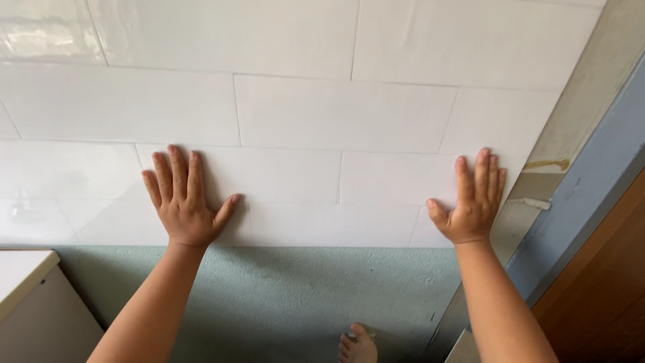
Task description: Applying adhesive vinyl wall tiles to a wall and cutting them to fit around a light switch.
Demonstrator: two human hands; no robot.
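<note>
Both hands lie flat against the white tiled wall [302, 114]. The left hand [183, 205] presses the lowest tile rows with fingers spread wide, holding nothing. The right hand [474, 202], well apart to the right, rests near the wall's edge, fingers close together and straight, thumb out. Below, a bare foot [358, 346] stands on the green floor [302, 289]; a white cabinet [33, 296] sits near left
</note>
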